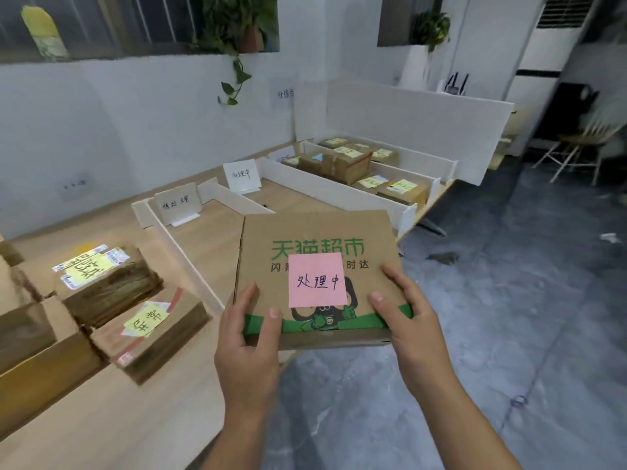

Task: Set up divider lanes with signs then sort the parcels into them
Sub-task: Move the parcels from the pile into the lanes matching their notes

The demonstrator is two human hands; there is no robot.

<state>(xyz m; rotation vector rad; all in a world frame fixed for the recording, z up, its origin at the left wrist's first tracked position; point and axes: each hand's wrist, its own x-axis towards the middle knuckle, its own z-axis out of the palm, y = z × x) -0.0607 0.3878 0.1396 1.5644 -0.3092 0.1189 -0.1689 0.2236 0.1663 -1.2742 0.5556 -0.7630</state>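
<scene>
Worktop (112, 418) runs along the wall. White dividers (190, 262) cut its far part into lanes that end at the front edge. Lanes toward the far end hold sorted boxes (342, 161); the two nearer lanes show bare wood. An unsorted pile (112, 290) sits at the near end.

Parcel (319, 232), a flat brown box with green print, is in the air over the front edge, just short of the lane ends, top face toward the person. Mid sign (241, 174) stands at the wall end of the second bare lane. Its writing looks the same as the pink note (317, 279) on the parcel. Left sign (177, 203) reads differently.

Left hand (247, 337) is clamped on the parcel's near left corner, thumb on top. Right hand (407, 313) does the same at the near right corner.

Step, as I read it: this one goes in the mid-sign lane. To do it well:
- Check note against sign first.
- Carry it level and lift it over the divider tops, since they look light and would likely shift if knocked.
- Set it flat, note up, then slide it toward the wall end to leave room.
- Stop short of the sign so it stays standing.
</scene>
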